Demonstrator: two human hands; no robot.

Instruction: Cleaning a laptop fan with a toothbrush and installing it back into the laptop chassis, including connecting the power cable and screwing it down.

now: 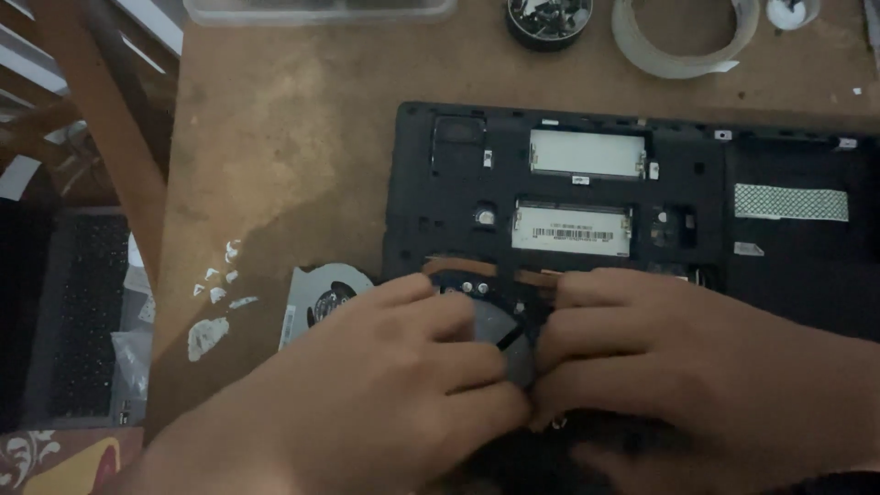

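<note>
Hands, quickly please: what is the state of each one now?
Left hand: fingers curled down on the fan part inside the open laptop; grip cannot be told.
Right hand: the same.

white barcode label (571,232) | rectangular | on black laptop base (440,183), centre

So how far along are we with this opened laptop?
Done: the bottom cover is off the laptop, baring two memory slots, and a loose fan lies on the table beside it. In hand: the left hand and right hand press together on a dark round part by the copper pipe. Left: the base is uncovered; the cup of screws sits apart.
</note>
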